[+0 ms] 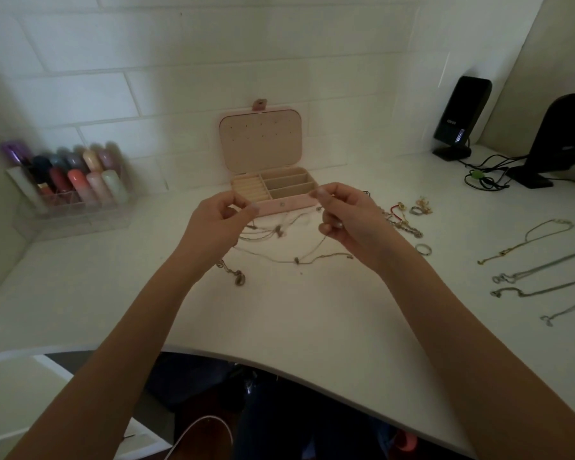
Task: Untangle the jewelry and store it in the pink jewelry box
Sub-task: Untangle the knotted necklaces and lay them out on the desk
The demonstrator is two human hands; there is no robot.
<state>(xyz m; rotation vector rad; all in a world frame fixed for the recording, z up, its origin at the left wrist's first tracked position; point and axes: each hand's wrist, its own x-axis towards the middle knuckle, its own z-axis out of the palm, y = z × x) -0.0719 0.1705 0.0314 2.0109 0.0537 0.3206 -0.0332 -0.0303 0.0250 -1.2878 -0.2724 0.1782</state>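
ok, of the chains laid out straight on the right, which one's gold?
The farthest one, nearest the wall: it is yellow-gold with a looped far end. The three chains nearer the desk edge are silver.

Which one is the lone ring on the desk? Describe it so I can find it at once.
Start at the open pink jewelry box against the tiled wall, then look right past the right hand to the heap of chains and charms. The lone ring lies nearer the desk's front edge than that heap: a plain silvery band, flat and apart, with no chain attached.

small pale lettering on the black speaker (459, 117) — too blurred to read, nothing else legible
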